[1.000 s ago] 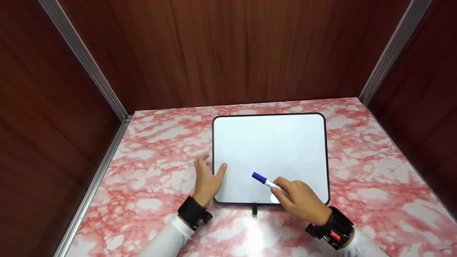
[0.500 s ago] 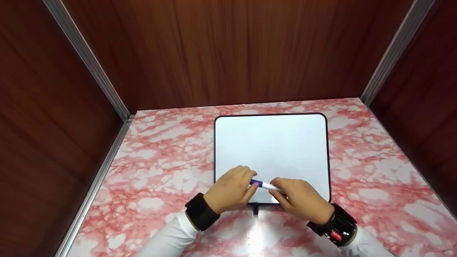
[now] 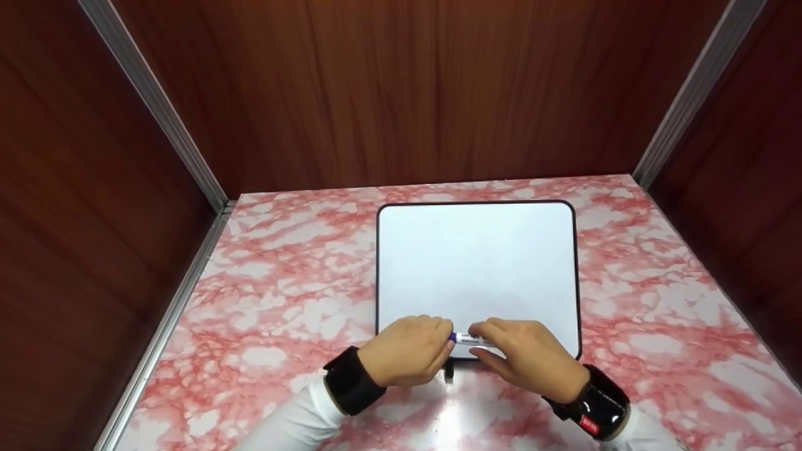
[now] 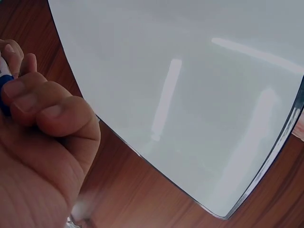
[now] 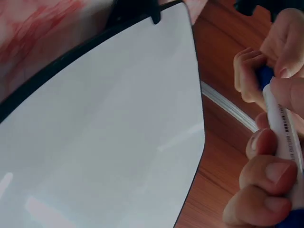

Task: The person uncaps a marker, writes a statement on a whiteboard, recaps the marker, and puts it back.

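Note:
A white marker point(image 3: 470, 339) with a blue cap point(image 4: 6, 88) lies between my two hands, above the near edge of a black-framed whiteboard point(image 3: 476, 263). My left hand point(image 3: 410, 349) curls its fingers round the cap and covers most of it in the head view. Thumb and fingers of my right hand point(image 3: 529, 354) hold the white barrel. Small print and a blue rear end show on the marker in the right wrist view. The cap is still against the barrel there. No marks show on the board.
The board lies on a table point(image 3: 282, 282) patterned in red and white marble. A small black tab point(image 3: 448, 369) sticks out from its near edge. Brown wood-grain panels point(image 3: 407, 94) with grey metal corner strips point(image 3: 153, 100) enclose the table on three sides.
From the board's left edge, my left hand has come right and taken hold of the marker's cap. The marker has turned more level and moved slightly nearer the person in my right hand.

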### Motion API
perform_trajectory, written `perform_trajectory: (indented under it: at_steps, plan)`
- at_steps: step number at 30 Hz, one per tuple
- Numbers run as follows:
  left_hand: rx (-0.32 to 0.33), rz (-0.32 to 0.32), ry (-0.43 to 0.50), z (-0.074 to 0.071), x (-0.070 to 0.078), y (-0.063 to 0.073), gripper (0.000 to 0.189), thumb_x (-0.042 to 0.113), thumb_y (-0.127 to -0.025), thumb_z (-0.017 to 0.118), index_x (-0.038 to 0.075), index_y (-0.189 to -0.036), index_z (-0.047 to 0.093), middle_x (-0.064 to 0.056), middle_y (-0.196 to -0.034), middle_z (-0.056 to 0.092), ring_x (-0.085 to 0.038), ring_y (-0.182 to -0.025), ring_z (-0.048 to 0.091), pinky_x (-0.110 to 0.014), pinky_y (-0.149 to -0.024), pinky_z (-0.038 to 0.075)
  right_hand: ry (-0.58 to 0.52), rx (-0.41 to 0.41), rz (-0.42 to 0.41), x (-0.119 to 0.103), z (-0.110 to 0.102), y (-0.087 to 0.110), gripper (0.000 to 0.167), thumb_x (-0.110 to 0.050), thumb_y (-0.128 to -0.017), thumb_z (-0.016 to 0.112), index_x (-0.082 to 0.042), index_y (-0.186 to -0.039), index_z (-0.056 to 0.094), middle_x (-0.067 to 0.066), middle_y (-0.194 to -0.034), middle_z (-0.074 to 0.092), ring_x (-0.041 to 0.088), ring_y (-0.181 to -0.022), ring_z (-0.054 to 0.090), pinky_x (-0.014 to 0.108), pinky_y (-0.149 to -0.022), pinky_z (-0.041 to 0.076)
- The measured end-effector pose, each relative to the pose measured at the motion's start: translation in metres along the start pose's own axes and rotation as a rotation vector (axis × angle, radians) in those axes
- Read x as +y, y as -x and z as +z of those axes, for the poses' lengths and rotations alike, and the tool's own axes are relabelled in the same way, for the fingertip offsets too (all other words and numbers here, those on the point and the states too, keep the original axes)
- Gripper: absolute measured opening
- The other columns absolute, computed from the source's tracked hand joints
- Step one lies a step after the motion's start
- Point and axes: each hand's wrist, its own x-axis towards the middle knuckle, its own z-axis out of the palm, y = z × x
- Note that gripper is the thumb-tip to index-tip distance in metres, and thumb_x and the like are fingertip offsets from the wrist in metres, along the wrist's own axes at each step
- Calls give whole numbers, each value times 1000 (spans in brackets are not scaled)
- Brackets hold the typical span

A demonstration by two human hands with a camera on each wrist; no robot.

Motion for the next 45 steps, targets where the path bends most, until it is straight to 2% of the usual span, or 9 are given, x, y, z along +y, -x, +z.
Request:
perform_trajectory:
  at_steps: [5, 14, 21, 27, 30, 35, 40, 45]
  plan:
    - [-28, 17, 11, 2, -2, 3, 25, 26, -104, 34, 15, -83, 42, 7, -66, 35, -9, -55, 36, -21, -47, 32, 30, -17, -52, 0, 5, 5, 21, -22, -90, 70, -13, -109, 67, -11, -75, 54, -1, -54, 43, 17, -47, 42]
    - [59, 102, -19, 3, -5, 10, 24, 25, -104, 36, 14, -84, 44, 7, -67, 33, -9, -55, 34, -22, -48, 31, 8, 16, -85, -2, 11, 8, 21, -20, -90, 69, -12, -109, 64, -13, -73, 55, -1, -53, 39, 18, -44, 40]
    - [41, 121, -15, 6, -8, 12, 26, 28, -105, 36, 14, -85, 46, 7, -69, 35, -9, -57, 36, -24, -50, 33, -69, -36, -31, -4, 12, 10, 21, -23, -92, 67, -14, -111, 62, -15, -71, 56, -1, -54, 42, 18, -47, 41]
    - [85, 147, -85, 11, -11, 17, 23, 28, -104, 39, 13, -89, 49, 6, -72, 37, -10, -59, 37, -24, -51, 36, -194, -101, 36, -3, 11, 12, 18, -22, -95, 64, -16, -112, 63, -18, -71, 52, -3, -55, 43, 14, -49, 39]
    - [108, 114, -86, 13, -19, 22, 21, 27, -103, 41, 14, -90, 51, 6, -73, 39, -11, -60, 40, -24, -51, 38, -236, -135, 84, -1, 8, 15, 15, -22, -96, 62, -18, -111, 62, -20, -69, 46, -4, -53, 40, 12, -49, 36]
    - [141, -5, -6, 13, -41, 34, 20, 24, -103, 41, 13, -90, 52, 6, -74, 41, -11, -62, 41, -25, -54, 41, -243, -132, 160, 6, 2, 22, 14, -21, -96, 62, -19, -110, 64, -22, -68, 46, -4, -51, 39, 14, -46, 36]
    - [185, -151, 91, 8, -59, 46, 22, 22, -104, 36, 9, -95, 51, 2, -79, 42, -14, -68, 41, -28, -58, 41, -217, -66, 167, 12, -1, 26, 17, -16, -95, 64, -20, -111, 63, -21, -68, 44, -4, -50, 36, 13, -43, 34]
    - [287, -277, 138, 5, -73, 59, 18, 15, -102, 40, 7, -102, 55, 0, -84, 47, -15, -74, 46, -28, -65, 46, -161, 56, 159, 17, -4, 27, 26, -7, -90, 68, -15, -114, 63, -19, -67, 42, -6, -48, 33, 11, -41, 31]
